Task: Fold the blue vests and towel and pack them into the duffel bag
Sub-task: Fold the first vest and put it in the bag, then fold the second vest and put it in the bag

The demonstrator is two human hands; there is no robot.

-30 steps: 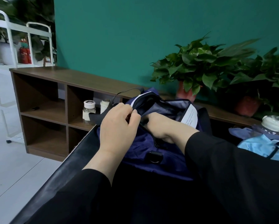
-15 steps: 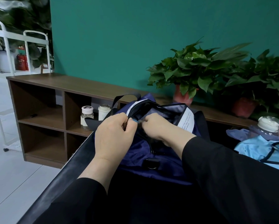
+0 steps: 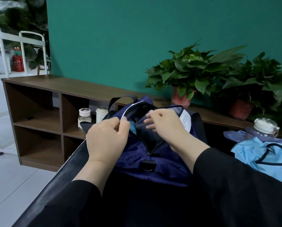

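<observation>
While the navy duffel bag [image 3: 155, 159] sits on the black table [image 3: 58, 181] straight in front of you, your left hand [image 3: 107, 141] pinches the near left edge of its opening, thumb and curled fingers closed on the white-trimmed rim and pulling it toward you. Your right hand [image 3: 166, 126] is over the mouth of the bag, just right of the left hand, with its fingers loosely curled and blurred; you cannot tell from this view whether it has hold of the far rim or the zipper. Between your two hands the opening gapes, and a bit of teal cloth [image 3: 131, 126] shows inside, just under your left fingertips. A white label [image 3: 185, 119] hangs on the bag's inner right side, touching the back of your right wrist. One black strap [image 3: 120, 99] arches up behind your left hand. Well apart from both hands, at the right end of the table, lies a light blue vest [image 3: 258, 154] with dark trim, unfolded, and behind it a lilac cloth [image 3: 235, 135] bunched under a clear water bottle [image 3: 264, 128] with a white lid. Beyond the table stands a brown shelf [image 3: 38, 99] holding two small jars [image 3: 91, 114], with two potted plants [image 3: 194, 71] on its top.
</observation>
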